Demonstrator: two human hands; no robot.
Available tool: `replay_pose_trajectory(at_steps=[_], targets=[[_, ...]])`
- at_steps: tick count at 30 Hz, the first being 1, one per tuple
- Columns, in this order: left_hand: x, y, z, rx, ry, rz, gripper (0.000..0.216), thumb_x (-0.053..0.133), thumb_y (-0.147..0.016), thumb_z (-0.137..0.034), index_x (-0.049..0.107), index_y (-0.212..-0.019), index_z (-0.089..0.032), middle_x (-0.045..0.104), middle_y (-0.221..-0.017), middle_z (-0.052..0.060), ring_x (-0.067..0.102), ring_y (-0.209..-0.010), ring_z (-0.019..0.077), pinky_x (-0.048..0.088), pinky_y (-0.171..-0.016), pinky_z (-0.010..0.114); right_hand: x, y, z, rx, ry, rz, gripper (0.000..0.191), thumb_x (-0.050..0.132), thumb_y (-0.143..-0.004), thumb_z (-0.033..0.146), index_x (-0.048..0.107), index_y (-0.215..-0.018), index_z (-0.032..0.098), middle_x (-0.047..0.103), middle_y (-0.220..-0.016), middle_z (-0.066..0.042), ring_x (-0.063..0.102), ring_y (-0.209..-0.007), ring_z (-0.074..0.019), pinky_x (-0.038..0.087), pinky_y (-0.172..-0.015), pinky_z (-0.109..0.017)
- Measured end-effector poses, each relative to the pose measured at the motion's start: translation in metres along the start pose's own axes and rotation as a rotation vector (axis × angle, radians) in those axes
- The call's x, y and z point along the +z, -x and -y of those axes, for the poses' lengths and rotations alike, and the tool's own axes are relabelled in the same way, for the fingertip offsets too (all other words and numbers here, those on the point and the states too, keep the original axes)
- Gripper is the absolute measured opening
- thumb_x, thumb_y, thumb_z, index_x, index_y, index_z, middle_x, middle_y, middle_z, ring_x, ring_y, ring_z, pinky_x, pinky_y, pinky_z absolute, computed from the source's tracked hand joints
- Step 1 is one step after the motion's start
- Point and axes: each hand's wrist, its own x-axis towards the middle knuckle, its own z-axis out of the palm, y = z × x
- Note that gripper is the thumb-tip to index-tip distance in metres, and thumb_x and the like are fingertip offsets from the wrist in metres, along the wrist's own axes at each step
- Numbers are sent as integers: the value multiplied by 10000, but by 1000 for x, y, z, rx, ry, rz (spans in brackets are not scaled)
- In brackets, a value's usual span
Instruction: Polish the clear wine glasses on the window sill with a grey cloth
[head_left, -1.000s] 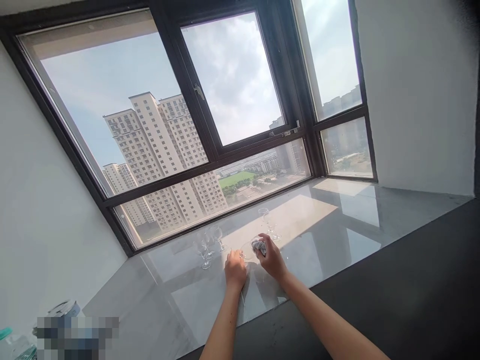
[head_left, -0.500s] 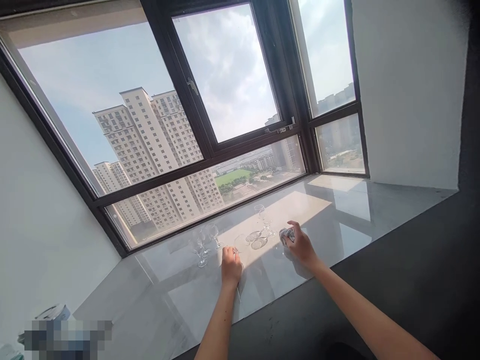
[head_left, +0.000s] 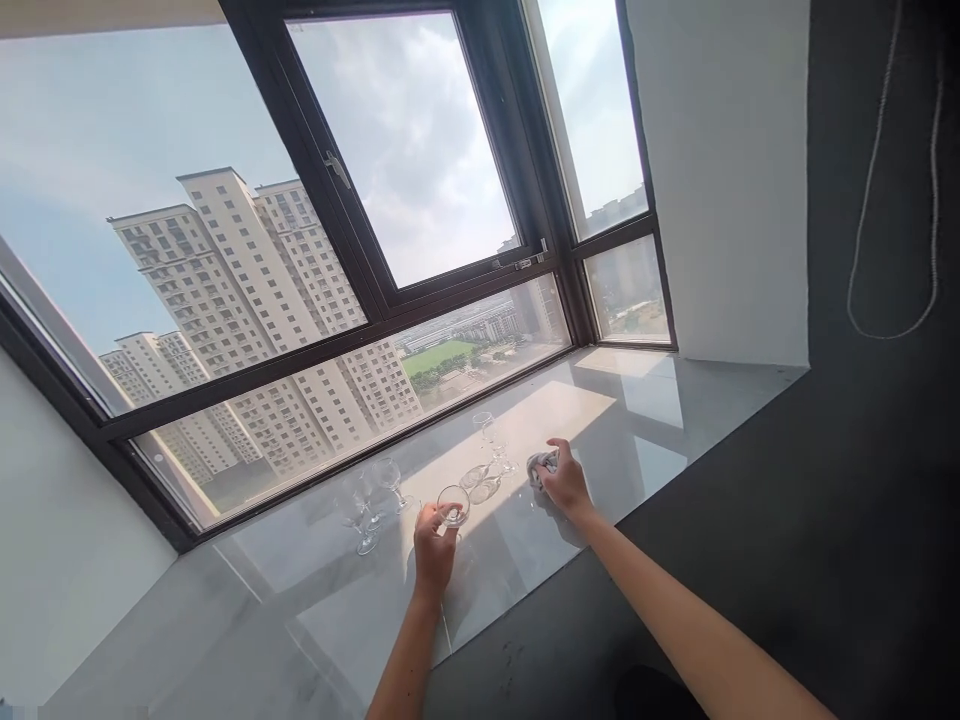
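Note:
My left hand (head_left: 433, 548) is closed around a clear stemmed glass (head_left: 453, 506), its round rim tipped toward me. In my right hand (head_left: 566, 483) is a bunched grey-white cloth (head_left: 540, 468), pinched between thumb and fingers just above the sill. Left of my left hand stand several clear stemmed glasses (head_left: 366, 540) close together. Another pair of clear glasses (head_left: 486, 425) stands farther back, between my hands, casting rounded shadows on the sunlit stone.
A glossy pale stone sill (head_left: 300, 590) runs below the dark-framed window (head_left: 375, 310). Its front edge drops to a dark area on the right. A white wall (head_left: 727, 180) bounds the right side, and a looped cord (head_left: 851, 290) hangs beyond it.
My left hand has turned the glass so its rim now faces me. The view has swung right, bringing the cord in. My right hand keeps the cloth in about the same place.

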Motion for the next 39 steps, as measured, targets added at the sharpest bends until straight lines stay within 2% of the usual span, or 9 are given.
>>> replay_pose_trajectory(at_steps=[6,12,15,21,28,34,37,39], targets=[[31,-6,-22,-20,118,111,243,645,-815,-431,771,-829,-223,745,-905,65,671,-896,224,514,-850,371,1,-1,0,11,16,-14,472,521,-739,350,497,-1184,194,652,-892,-85,612,-794,-243,464,-688,-314],[59,-18,-28,-54,78,208,271,613,-814,-413,759,-775,-187,732,-763,50,645,-735,185,482,-728,314,0,0,3,7,16,-48,470,517,-736,345,508,-1178,186,671,-927,-103,625,-824,-251,473,-721,-327],[65,-20,-27,-59,71,237,288,589,-824,-403,748,-737,-178,721,-722,45,630,-702,179,462,-693,301,-1,0,3,2,6,-72,472,517,-740,352,506,-1181,184,673,-944,-107,631,-835,-252,477,-730,-333],[69,-19,-23,-88,36,300,265,559,-841,-374,730,-815,-174,746,-821,55,654,-748,171,464,-707,285,0,0,3,13,-25,-110,467,527,-733,351,504,-1174,198,678,-925,-96,623,-830,-252,474,-724,-341],[76,-20,-32,-44,-87,351,212,593,-828,-306,635,-664,-180,650,-726,27,571,-703,154,375,-668,269,-3,1,4,51,-10,-140,492,510,-763,380,475,-1215,188,670,-948,-116,623,-830,-260,473,-703,-339],[108,-28,-55,51,-321,375,182,546,-889,-260,648,-758,-187,643,-850,65,596,-798,191,373,-676,280,-3,0,3,14,-4,-177,455,512,-757,357,480,-1181,196,661,-881,-78,617,-778,-240,470,-692,-331],[124,-33,-63,35,-344,354,172,523,-901,-235,669,-837,-173,652,-909,101,612,-889,230,400,-716,300,-3,0,3,-13,-7,-179,443,500,-760,337,477,-1182,206,653,-851,-58,611,-766,-237,465,-697,-333],[127,-33,-63,34,-343,347,165,524,-892,-202,681,-928,-164,664,-949,118,614,-941,248,418,-749,315,-3,0,3,-19,-11,-176,437,499,-761,334,479,-1179,207,651,-842,-54,613,-770,-238,466,-706,-335]])
